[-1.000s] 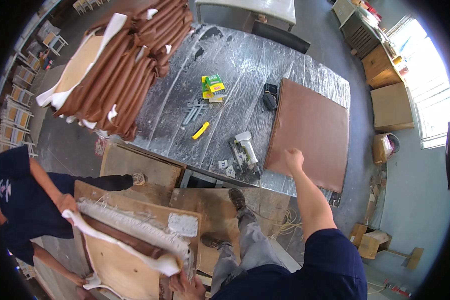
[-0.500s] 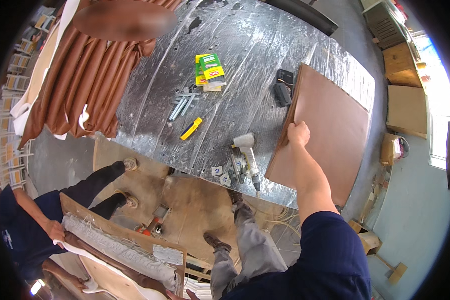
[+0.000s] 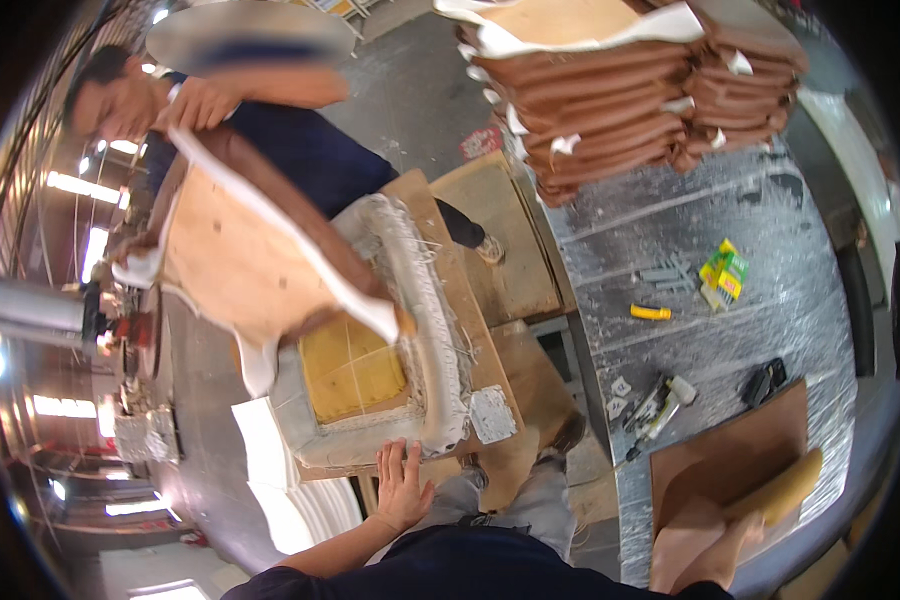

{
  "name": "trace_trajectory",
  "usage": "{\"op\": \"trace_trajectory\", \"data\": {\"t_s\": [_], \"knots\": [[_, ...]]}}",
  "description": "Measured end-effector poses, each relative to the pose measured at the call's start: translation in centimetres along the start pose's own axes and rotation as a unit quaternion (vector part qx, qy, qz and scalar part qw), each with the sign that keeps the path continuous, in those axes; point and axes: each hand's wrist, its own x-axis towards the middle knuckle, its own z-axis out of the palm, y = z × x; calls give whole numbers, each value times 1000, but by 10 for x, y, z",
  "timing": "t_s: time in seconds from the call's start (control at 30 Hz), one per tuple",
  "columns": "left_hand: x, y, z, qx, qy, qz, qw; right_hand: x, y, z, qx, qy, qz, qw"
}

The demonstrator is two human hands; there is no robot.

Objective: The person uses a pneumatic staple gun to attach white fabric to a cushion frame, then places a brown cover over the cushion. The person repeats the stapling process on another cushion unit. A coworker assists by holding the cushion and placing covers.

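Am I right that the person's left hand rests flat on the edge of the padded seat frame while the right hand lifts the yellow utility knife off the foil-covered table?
Not quite. In the head view the left hand does rest on the padded seat frame, but the right hand grips the brown board at the edge of the foil-covered table. The yellow utility knife lies untouched farther up.

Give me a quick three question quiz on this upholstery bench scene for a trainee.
1. True or false: the left hand rests on the padded seat frame.
2. What does the right hand touch? A) brown board B) yellow cutter C) staple gun
3. What is stacked at the far end of the foil-covered table?

Key: 1 true. 2 A. 3 a pile of brown covers.
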Motion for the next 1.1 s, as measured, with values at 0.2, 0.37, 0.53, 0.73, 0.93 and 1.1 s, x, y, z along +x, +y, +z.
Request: {"op": "trace_trajectory", "data": {"t_s": [0.2, 0.37, 0.53, 0.73, 0.93, 1.1], "knots": [[38, -4, -14, -130, 46, 8, 990, -15, -57, -136, -158, 71, -158, 972], [83, -11, -13, -209, 94, 122, 966, -91, -81, -218, -106, 168, -465, 863], [83, -41, -7, -254, 82, 184, 946, -187, -123, -290, 16, 145, -644, 751], [68, -78, 4, -250, 102, 247, 930, -269, -168, -324, 122, 55, -708, 693], [61, -86, 4, -265, 63, 250, 929, -324, -195, -257, 164, -285, -626, 707], [57, -86, 3, -273, 88, 244, 927, -432, -202, -180, 112, -445, -663, 592]]}}
